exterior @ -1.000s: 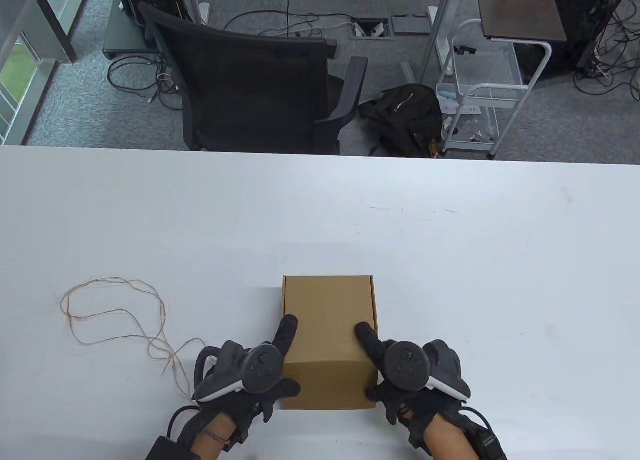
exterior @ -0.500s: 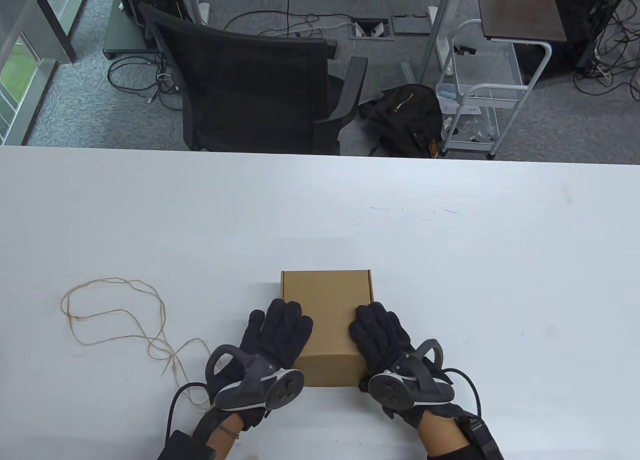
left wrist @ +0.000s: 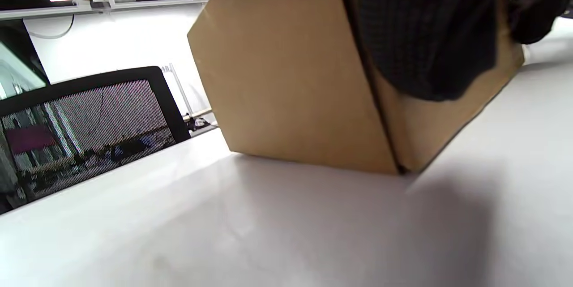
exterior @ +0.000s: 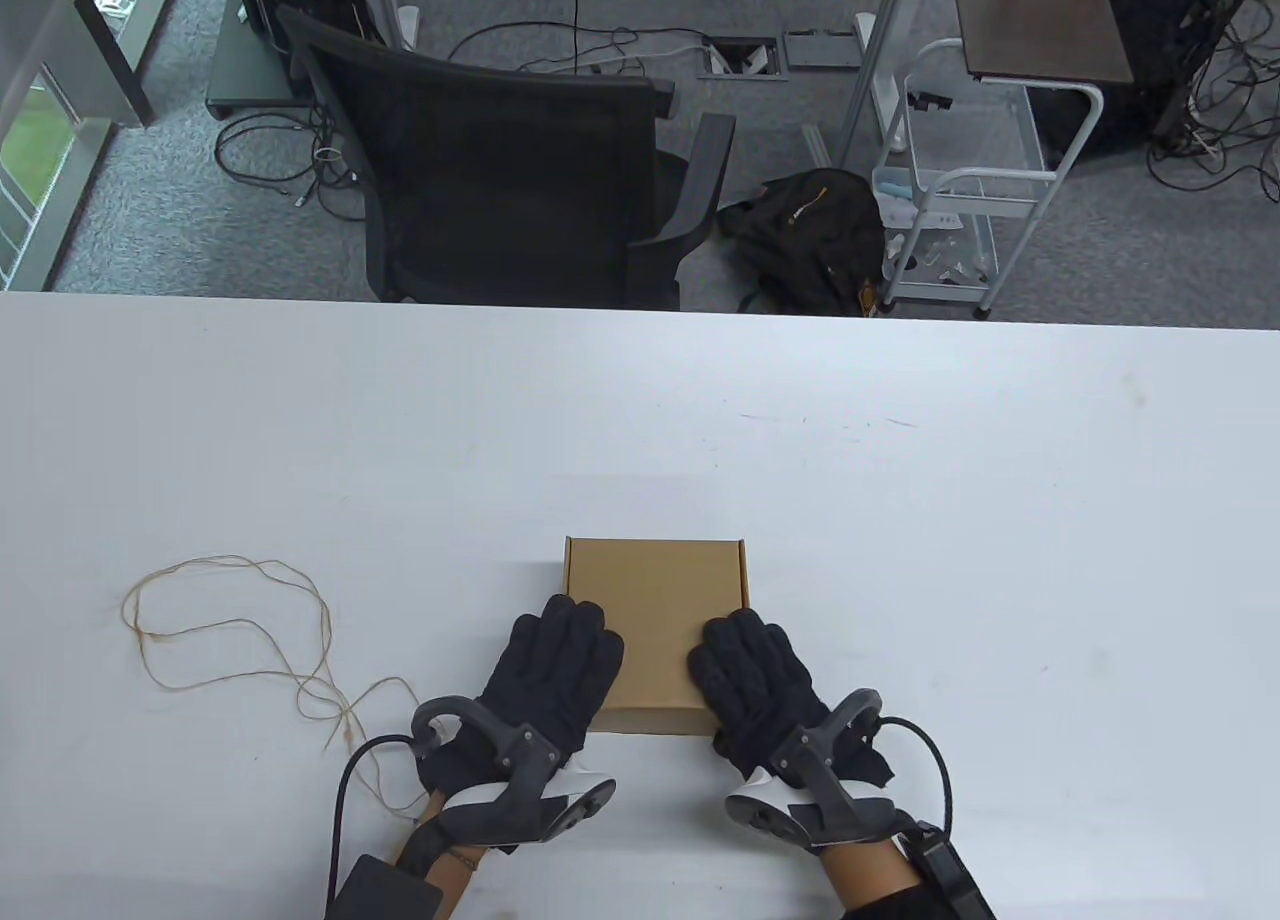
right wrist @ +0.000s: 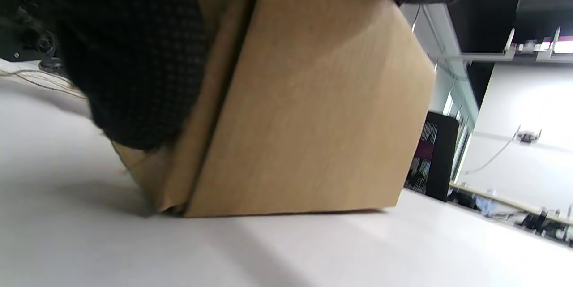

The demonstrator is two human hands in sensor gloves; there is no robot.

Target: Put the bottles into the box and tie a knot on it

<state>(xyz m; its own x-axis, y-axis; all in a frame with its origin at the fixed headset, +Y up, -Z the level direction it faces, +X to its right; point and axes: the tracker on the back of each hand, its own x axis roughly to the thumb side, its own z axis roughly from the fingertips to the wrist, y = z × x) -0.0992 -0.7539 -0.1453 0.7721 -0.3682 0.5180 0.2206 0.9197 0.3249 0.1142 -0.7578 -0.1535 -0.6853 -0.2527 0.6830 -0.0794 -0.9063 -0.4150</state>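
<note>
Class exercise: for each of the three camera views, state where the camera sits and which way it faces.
Table view: overhead, facing down on the box; left hand and right hand lie flat on it.
Left wrist view: low beside the box's left side, facing right; gloved fingers show.
Right wrist view: low at its right, facing left; fingers show.
All share the box.

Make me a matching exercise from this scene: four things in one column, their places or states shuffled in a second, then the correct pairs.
Things:
1. cardboard box
2. twine
3. left hand
4. office chair

Places or states:
A. lies loose on the table, off to the left of the box
B. stands on the floor beyond the table's far edge
C. closed, standing on the table between both hands
D. fingers laid flat on the box's top, near its left side

Pairs: 1-C, 2-A, 3-D, 4-B
</note>
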